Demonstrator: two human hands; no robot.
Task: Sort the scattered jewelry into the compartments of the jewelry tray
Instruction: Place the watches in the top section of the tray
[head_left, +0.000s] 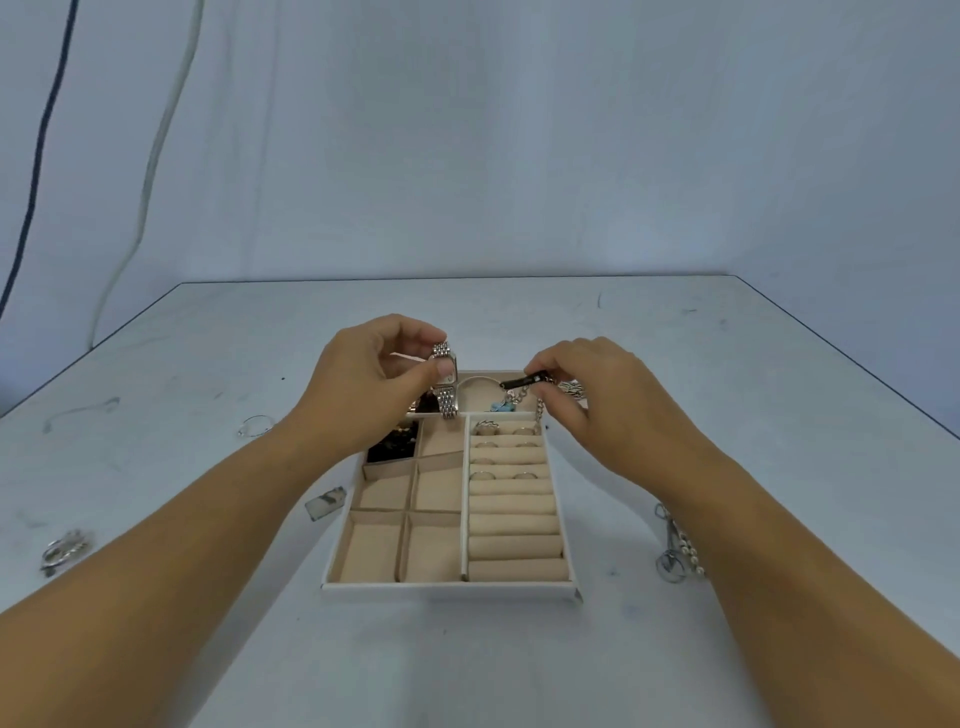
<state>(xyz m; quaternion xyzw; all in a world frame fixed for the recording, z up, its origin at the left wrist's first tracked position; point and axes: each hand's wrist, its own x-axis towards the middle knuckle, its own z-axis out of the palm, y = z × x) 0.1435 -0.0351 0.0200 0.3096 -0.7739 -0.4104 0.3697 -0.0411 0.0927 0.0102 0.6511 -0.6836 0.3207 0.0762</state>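
The left hand (363, 384) pinches a silver watch (445, 382), strap hanging free, above the far compartment of the jewelry tray (452, 590); the right hand (597, 400) pinches a dark-clasped chain (522, 383) alongside, apparently for lowering; loose pieces (65, 551) lie on the tabletop (208, 649)

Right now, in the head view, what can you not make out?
All in the head view:
- Dial of the watch: too small, and the thumb of the left hand lies across it.
- Far compartment of the tray: partly behind both hands.
- Dark piece pinched by the right hand: too small to name.
- Beaded chain: the right forearm covers part.
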